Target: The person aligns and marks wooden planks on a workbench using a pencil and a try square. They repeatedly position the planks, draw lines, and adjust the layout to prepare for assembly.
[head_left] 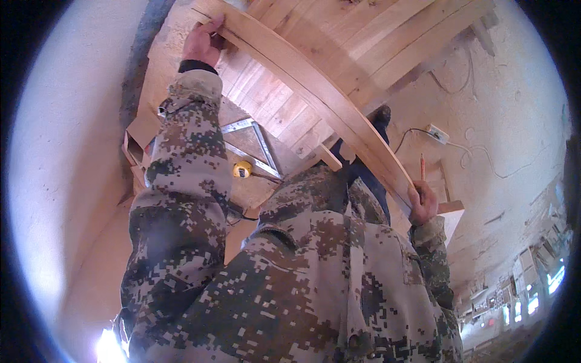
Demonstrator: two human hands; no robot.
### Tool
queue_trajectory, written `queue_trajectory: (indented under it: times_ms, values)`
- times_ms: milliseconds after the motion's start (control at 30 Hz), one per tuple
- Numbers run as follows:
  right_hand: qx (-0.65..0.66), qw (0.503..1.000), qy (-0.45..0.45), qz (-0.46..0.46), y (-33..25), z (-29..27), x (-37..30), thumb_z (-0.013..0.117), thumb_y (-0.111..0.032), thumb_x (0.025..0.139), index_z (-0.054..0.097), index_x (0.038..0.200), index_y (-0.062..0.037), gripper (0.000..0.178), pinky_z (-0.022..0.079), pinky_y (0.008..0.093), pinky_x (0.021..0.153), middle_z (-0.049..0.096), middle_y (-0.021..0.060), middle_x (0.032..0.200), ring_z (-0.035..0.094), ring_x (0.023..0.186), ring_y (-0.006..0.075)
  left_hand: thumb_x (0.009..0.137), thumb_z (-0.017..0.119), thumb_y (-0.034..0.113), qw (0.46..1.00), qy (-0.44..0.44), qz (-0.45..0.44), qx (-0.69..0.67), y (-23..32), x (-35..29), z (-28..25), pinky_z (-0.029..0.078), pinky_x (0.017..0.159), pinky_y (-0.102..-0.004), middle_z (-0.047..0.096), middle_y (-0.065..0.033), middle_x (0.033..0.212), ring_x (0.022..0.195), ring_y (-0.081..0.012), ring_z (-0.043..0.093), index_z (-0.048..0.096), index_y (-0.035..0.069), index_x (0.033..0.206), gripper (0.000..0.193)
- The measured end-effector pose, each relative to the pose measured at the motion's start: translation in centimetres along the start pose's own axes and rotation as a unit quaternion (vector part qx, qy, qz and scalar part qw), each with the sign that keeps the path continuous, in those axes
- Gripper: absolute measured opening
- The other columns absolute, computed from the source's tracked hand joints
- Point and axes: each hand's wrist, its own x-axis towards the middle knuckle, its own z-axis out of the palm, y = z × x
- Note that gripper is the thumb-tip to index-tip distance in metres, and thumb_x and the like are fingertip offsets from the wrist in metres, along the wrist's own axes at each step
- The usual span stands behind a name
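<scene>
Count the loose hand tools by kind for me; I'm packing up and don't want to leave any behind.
Pencil, in the right hand: 1
Yellow tape measure: 1
Metal square: 1
Total: 3
The left hand holds only the curved board.

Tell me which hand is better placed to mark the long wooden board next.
Right, most likely. The right hand holds a red pencil upright against the near end of the long wooden board. The left hand is stretched out, gripping the board's far end to steady it.
</scene>
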Motion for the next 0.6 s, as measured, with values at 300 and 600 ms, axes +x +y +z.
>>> queue_trajectory:
  times_ms: [300,600]
  values:
    - [0.052,0.997,0.014,-0.051,0.6,-0.3,0.5,0.061,-0.030,0.097,0.064,0.107,0.0000,0.032,0.046,0.0297,0.075,0.064,0.0056,0.086,0.056,0.082,0.0137,0.097,0.069,0.019,0.998,-0.007,-0.045,-0.032,0.4,0.4,0.0,0.050,0.091,-0.0439,0.069,-0.0079,0.114,0.107,-0.0263,0.063,0.066,0.006,0.119,0.026]
    - [-0.058,0.993,0.036,-0.094,0.6,-1.3,1.3,0.065,-0.036,0.095,0.068,0.106,0.0021,0.039,0.050,0.0396,0.078,0.068,0.0181,0.090,0.065,0.085,0.0289,0.096,0.069,0.014,0.999,0.008,-0.031,-0.034,0.2,0.5,0.0,0.048,0.100,-0.0442,0.068,-0.0072,0.116,0.111,-0.0257,0.063,0.064,0.005,0.123,0.029]
